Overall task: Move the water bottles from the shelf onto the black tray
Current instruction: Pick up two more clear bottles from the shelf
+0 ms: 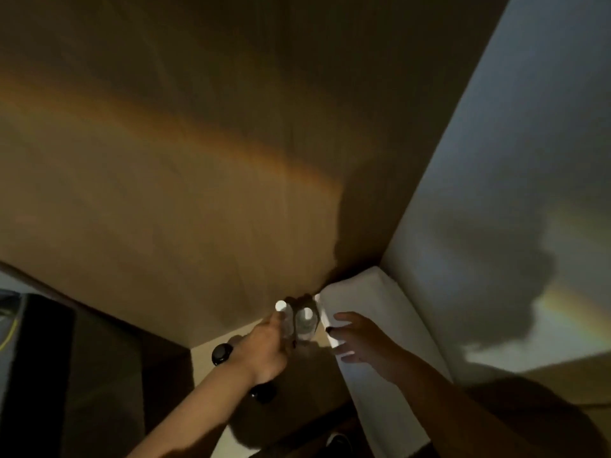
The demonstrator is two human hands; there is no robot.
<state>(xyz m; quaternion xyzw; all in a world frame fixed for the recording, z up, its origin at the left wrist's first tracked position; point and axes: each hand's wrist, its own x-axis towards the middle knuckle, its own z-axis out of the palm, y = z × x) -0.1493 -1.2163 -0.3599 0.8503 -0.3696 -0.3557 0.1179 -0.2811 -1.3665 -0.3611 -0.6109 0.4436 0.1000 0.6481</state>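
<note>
Dim brown wall panelling (198,193) is filling most of the view. At six o'clock the left hand (264,352) is clamping around a clear plastic water bottle with a white cap (282,317); a second clear bottle (305,325) is touching it at three o'clock. The right hand (360,342), fingers spread apart, is resting on a white padded edge (373,302) just beside them.

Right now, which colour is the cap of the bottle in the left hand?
White cap, seen in the head view.
</note>
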